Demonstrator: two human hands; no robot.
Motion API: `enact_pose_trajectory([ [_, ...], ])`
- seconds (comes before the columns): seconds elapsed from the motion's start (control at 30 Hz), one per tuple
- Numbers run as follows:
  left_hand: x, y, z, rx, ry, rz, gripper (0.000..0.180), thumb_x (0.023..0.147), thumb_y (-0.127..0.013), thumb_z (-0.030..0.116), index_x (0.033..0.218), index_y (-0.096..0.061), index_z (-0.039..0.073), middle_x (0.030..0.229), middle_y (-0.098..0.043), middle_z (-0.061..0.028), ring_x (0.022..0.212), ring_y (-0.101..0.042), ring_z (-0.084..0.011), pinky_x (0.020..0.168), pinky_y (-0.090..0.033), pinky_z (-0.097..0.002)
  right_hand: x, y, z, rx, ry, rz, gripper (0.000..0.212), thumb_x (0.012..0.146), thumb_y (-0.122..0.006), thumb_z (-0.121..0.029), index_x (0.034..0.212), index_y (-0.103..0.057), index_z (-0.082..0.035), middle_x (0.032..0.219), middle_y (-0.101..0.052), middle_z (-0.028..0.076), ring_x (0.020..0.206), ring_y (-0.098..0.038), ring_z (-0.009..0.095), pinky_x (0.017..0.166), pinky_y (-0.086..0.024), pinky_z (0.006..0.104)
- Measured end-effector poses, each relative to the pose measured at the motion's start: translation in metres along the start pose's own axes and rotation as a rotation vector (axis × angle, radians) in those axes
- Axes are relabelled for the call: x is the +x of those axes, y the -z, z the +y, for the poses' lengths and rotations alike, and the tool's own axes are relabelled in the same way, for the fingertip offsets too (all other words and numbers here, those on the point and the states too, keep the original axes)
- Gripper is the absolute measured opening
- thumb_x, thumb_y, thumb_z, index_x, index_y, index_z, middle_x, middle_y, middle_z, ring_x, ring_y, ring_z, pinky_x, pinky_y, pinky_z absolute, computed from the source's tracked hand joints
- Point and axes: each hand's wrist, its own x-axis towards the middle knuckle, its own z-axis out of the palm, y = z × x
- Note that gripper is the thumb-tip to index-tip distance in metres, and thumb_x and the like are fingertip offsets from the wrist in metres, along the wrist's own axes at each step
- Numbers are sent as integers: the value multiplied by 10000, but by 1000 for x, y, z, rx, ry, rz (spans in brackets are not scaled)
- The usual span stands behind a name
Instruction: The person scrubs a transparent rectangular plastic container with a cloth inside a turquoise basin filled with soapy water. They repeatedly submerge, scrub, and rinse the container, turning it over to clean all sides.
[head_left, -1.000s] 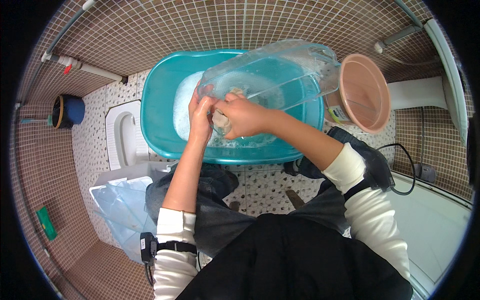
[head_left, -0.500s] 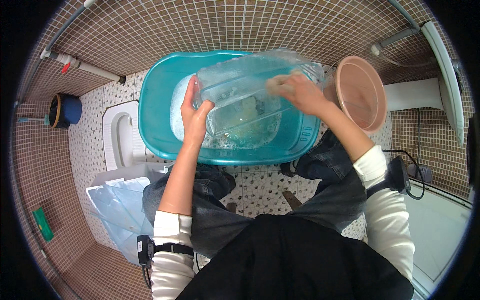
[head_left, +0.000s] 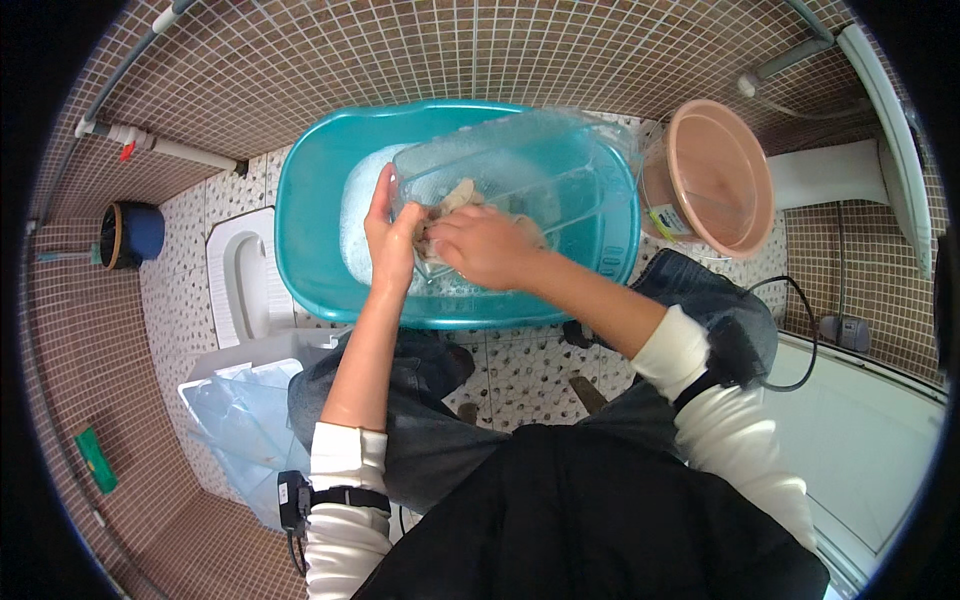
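Note:
A clear plastic bin (head_left: pixel 560 150) is held tilted over a teal tub (head_left: pixel 315 270) of sudsy water. My left hand (head_left: pixel 388 238) grips the bin's left end, thumb on the near side and fingers behind. Against the bin's left end, close beside my left thumb, my right hand (head_left: pixel 485 245) presses a wet beige cloth (head_left: pixel 460 196). The cloth bunches up under and around the right fingers, which hide part of it. White foam (head_left: pixel 360 215) floats in the tub below the bin.
A pink bucket (head_left: pixel 690 150) stands right of the tub, by a white pedestal basin (head_left: pixel 835 178). Left are a squat toilet (head_left: pixel 245 265) and a blue bin (head_left: pixel 140 232). Clear plastic pieces (head_left: pixel 235 410) lie near my left leg. Tiled wall (head_left: pixel 470 50) rises behind the tub.
My right hand has moved left and nearer with the cloth, from the bin's right part to its left end. My left hand keeps its grip on the bin.

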Motion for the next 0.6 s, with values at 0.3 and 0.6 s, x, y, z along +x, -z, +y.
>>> enact_pose_trajectory([
  [0.3, 0, 7, 2, 232, -158, -23, 693, 670, -561, 107, 1326, -360, 6, 1211, -478, -218, 1147, -447, -278, 948, -355, -342, -55, 81, 93, -346, -222, 11, 238, 858, -489, -241, 1013, -571, -79, 984, -588, 120, 942, -536, 314, 800, -446, 403],
  [0.6, 7, 11, 3, 148, -247, 91, 702, 700, -543, 105, 1346, -297, -22, 1286, -410, -214, 1190, -402, -284, 981, -318, -342, -80, 125, 74, 610, -624, 1013, 275, 866, -467, -251, 1007, -555, -32, 987, -609, 98, 906, -584, 253, 774, -457, 408],
])
